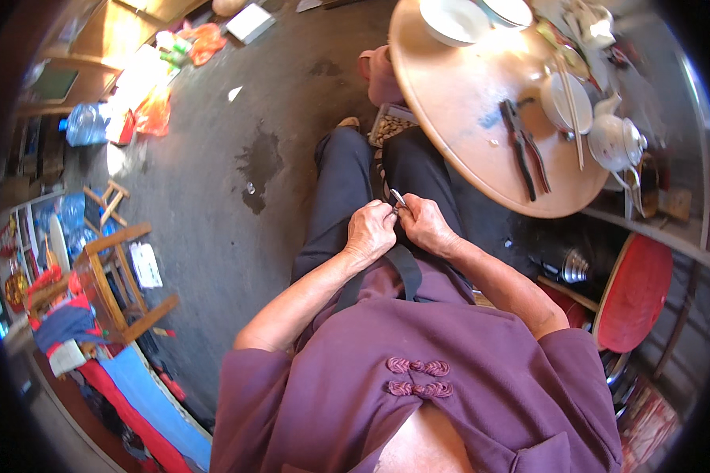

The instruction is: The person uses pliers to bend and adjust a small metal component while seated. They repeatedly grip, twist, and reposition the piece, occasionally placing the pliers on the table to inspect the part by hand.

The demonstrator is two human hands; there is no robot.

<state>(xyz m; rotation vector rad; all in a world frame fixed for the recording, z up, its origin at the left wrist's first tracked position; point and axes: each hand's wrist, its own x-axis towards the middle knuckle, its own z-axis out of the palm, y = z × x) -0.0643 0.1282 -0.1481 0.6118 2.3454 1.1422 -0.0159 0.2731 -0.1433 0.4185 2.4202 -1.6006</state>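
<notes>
My two hands meet over my lap, between the thighs of my dark trousers. My right hand is closed around a slim silver metal tool, whose end sticks out past the thumb; its exact kind does not show. Close against it, my left hand has its fingers pinched together. What they pinch, if anything, is too small and covered to make out. A black strap hangs just below the hands. Beyond my knees a light box holds many small pale pieces that look like nuts in shells.
At the right stands a round wooden table bearing pliers, bowls, chopsticks and a white teapot. A red round board leans below it. At left are a wooden stool and a water jug.
</notes>
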